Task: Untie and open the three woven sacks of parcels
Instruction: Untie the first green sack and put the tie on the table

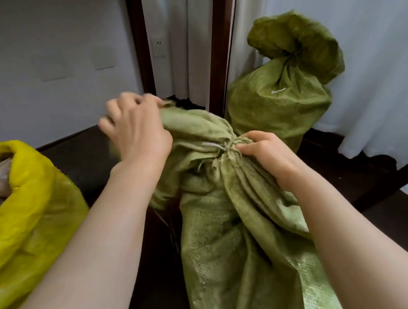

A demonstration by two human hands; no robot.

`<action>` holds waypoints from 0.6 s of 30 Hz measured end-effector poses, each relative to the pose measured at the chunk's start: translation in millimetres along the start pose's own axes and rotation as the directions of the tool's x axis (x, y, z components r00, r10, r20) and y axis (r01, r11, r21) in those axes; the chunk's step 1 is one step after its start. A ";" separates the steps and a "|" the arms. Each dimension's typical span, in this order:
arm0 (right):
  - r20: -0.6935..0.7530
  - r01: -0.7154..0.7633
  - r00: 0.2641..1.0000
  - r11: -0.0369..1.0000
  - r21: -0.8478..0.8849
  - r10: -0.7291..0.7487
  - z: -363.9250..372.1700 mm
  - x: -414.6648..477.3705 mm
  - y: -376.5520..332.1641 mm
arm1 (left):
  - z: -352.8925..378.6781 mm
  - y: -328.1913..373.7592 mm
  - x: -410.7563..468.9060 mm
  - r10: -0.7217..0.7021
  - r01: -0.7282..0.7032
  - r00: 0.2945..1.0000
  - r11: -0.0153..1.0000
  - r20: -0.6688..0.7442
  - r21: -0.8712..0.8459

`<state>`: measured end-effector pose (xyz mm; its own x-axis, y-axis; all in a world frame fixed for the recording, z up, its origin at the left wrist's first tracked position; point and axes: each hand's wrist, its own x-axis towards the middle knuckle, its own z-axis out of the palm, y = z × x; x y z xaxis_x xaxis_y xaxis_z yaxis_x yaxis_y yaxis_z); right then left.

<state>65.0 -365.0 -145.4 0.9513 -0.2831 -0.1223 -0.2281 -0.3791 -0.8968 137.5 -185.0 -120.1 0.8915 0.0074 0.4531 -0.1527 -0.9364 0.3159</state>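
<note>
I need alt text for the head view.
The left hand grips the bunched top of a green sack; the right hand pinches its knot. An open yellow sack is at left; a second green sack stands tied behind.

The left sack (34, 212) lies left of the middle sack (227, 236), the far sack (278, 102) behind it to the right.

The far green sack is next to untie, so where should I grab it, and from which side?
Probably at the cinched neck of the far green sack, just under its flared top, coming from the front: it stands upright, the cloth gathers narrow there, and the curtain closes off the back.
</note>
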 end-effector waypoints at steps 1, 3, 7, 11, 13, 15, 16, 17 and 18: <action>0.013 -0.062 0.998 0.995 0.077 0.062 -2.8 1.0 0.8 | -2.9 0.9 -1.8 -0.025 0.020 0.991 0.999 -0.128 -0.044; 0.044 -0.148 0.989 0.974 0.171 0.143 -5.8 0.4 1.5 | -1.9 4.1 -5.4 0.021 -0.073 0.971 0.974 -0.237 -0.216; 0.095 -0.321 0.947 0.880 0.350 0.308 -7.1 -1.7 4.7 | 0.7 19.1 -18.0 0.404 -0.092 0.877 0.672 0.260 -0.735; 0.221 -0.385 0.922 0.794 0.470 0.317 -10.3 -7.0 2.1 | 28.1 22.0 -30.6 0.535 -0.255 0.599 0.833 0.596 -0.491; 0.201 -0.375 0.925 0.866 0.331 0.324 -9.0 -10.1 -3.3 | 40.9 19.6 -32.8 0.497 -0.271 0.685 0.853 0.533 -0.447; 0.006 -0.225 0.974 0.974 -0.021 0.225 -8.3 -11.8 -13.6 | 45.9 17.6 -32.8 0.417 -0.202 0.761 0.881 0.498 -0.429; -0.104 -0.083 0.992 0.982 -0.168 0.066 -8.0 -13.3 -20.0 | 43.1 18.3 -32.6 0.394 -0.185 0.770 0.891 0.502 -0.415; -0.153 0.085 0.980 0.965 -0.248 -0.126 -9.4 -15.5 -27.8 | 40.3 18.9 -31.1 0.378 -0.170 0.770 0.898 0.514 -0.405; -0.111 0.218 0.961 0.942 -0.254 -0.252 -11.5 -20.0 -37.8 | 35.6 19.6 -28.9 0.369 -0.156 0.765 0.901 0.528 -0.404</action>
<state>52.2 -355.1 -104.1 0.9489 -0.2743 0.1557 -0.0603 -0.6423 -0.7640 123.9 -216.0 -156.6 0.8506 -0.5253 0.0231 -0.4493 -0.7033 0.5509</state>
